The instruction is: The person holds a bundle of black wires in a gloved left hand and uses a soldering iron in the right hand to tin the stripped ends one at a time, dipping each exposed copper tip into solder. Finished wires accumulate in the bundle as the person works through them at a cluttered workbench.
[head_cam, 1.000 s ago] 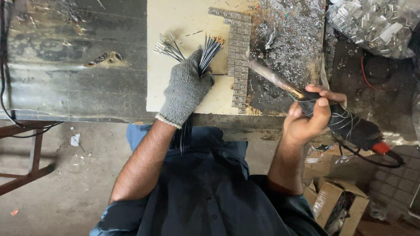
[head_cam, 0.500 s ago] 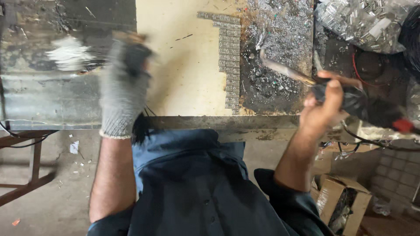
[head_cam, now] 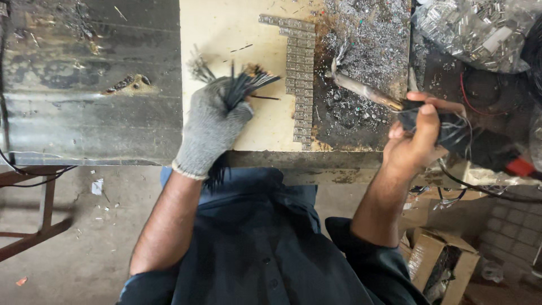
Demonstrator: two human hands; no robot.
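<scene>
Bundle of thin dark wires (head_cam: 245, 87) sits on the pale board (head_cam: 237, 34), near its front edge, gripped in the left hand (head_cam: 212, 127). That hand wears a grey knit glove and is closed in a fist round the bundle; bare wire tips fan out above the fist, loose tails hang below it over the board's edge.

Just right of the bundle, still on the board, runs a column of small metal pieces (head_cam: 299, 85), laid in rows. Beyond that, past the board's right side, a heap of silvery scrap and filings (head_cam: 367, 34).

Right hand (head_cam: 418, 138), bare, is closed round the dark handle of a soldering iron (head_cam: 367, 93); its tip lies in the scrap, right of the board.

Clear bag (head_cam: 474, 31) at far right, full of small metal parts. Open cardboard box (head_cam: 437, 265) on the floor below; contents unclear.

Half a second ago the gloved hand was blurred, left of the board; now it is back over the board, sharp.
</scene>
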